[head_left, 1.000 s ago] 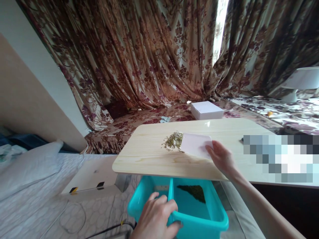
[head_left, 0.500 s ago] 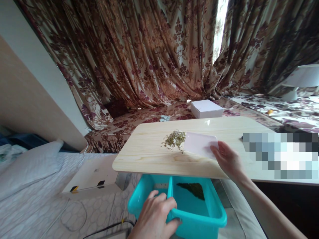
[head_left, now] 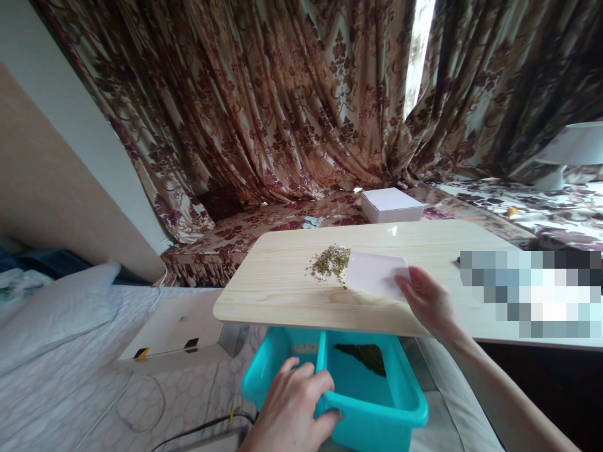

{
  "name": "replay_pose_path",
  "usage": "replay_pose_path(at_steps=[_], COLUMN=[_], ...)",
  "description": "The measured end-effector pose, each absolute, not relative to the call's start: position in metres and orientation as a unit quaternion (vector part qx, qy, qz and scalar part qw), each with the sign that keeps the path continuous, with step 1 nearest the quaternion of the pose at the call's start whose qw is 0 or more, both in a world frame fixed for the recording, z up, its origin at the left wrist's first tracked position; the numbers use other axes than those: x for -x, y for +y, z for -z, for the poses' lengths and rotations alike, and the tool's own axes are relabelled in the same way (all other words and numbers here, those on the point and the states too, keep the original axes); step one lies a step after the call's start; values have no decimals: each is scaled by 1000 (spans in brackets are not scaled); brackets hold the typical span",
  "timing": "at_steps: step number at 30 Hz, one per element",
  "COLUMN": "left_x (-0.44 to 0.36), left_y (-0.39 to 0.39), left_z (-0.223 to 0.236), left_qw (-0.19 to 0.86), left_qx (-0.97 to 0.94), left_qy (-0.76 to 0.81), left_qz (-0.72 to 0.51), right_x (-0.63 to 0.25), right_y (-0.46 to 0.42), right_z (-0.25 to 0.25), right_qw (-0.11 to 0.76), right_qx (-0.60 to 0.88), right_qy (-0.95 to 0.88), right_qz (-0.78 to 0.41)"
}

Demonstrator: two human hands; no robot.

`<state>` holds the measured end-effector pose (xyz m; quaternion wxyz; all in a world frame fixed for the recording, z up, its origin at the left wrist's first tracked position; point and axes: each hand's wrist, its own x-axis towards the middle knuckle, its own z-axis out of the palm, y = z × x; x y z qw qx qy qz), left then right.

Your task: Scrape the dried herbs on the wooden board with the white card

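My right hand (head_left: 429,301) is closed on one end of a thin, pale, flat scraper-like sheet (head_left: 377,274), thumb on top. The sheet lies low over the wooden tabletop (head_left: 282,311), its far edge against a loose pile of small green beans or seeds mixed with white grains (head_left: 330,262). My left hand (head_left: 299,402) grips the near rim of a teal two-compartment bin (head_left: 419,408) at the divider, thumb over the rim. Dark green grains (head_left: 365,358) lie in the bin's right compartment. A few pale grains (head_left: 305,348) show in the left one.
The bin sits below the table's front edge. On the bed at left lie a white carton (head_left: 176,329) and a pillow (head_left: 66,314). Behind the table are a white box (head_left: 392,205) and a cloth (head_left: 311,222). A blurred patch (head_left: 532,292) covers the right side.
My right hand and the sheet have shifted very slightly left, toward the pile. My left hand stays on the bin rim.
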<state>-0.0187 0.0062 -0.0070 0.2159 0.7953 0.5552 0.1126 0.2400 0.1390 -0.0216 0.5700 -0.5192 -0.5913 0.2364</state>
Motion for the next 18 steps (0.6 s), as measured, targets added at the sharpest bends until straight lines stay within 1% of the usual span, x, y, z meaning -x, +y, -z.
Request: replay_pose_path(at_steps=[18], left_x=[18], left_y=[5], left_z=[5], left_qw=[215], left_qx=[-792], left_qy=[562], left_qz=[-103], right_x=[-239], right_y=[135], right_z=[20], right_qw=[573], right_qx=[519], right_qy=[-587], right_qz=[-242])
